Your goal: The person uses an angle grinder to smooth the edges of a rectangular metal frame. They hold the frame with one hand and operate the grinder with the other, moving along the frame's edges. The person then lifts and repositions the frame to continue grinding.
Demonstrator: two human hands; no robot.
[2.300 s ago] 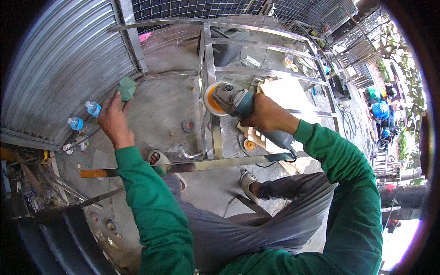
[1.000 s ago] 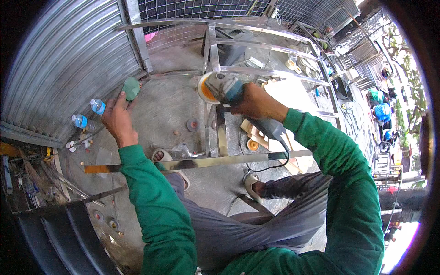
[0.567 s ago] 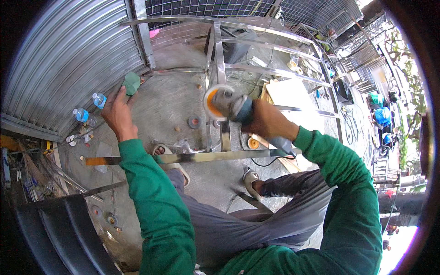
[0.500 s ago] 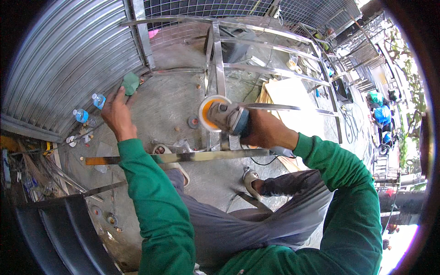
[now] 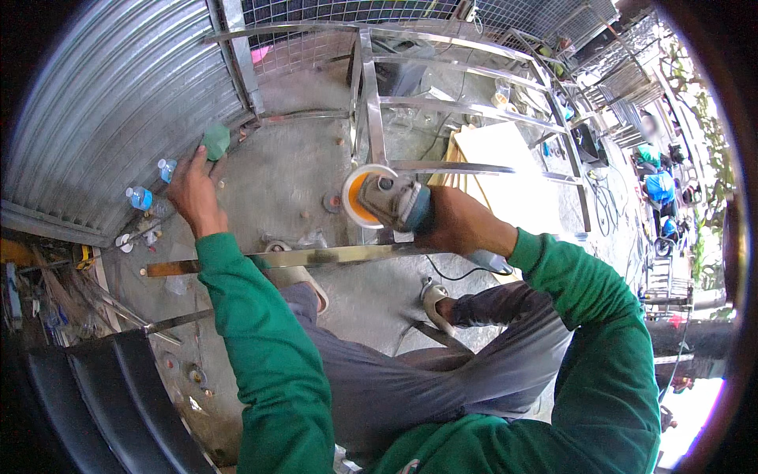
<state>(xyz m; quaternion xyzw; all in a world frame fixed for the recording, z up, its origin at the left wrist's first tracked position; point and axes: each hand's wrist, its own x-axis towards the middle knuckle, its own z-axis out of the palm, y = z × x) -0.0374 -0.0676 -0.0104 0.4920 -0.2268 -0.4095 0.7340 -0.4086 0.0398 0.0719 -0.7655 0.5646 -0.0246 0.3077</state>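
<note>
My right hand (image 5: 466, 225) is wrapped round the body of an angle grinder (image 5: 403, 204), held above the metal frame. On the grinder's head is a disc with a white rim and orange centre (image 5: 361, 199). My left hand (image 5: 196, 193) reaches out to the far left, its fingertips closed on a pale green chunk (image 5: 215, 142) with flat sides. Between the chunk and the grinder there is a wide gap. Below both hands runs a shiny metal bar (image 5: 332, 256) of the frame (image 5: 369, 103), partly hidden by my left forearm.
Two water bottles (image 5: 139, 197) stand by the corrugated shutter (image 5: 126, 110). White sheets (image 5: 505, 174) lie under the frame at right. A dark cable (image 5: 466, 276) trails below my right hand. My sandalled feet flank the work; a black ridged panel (image 5: 118, 403) is at lower left.
My left hand, with the green chunk, has shifted slightly left. The near metal bar appears higher and more tilted, as the view has moved a little. The grinder stays almost in place.
</note>
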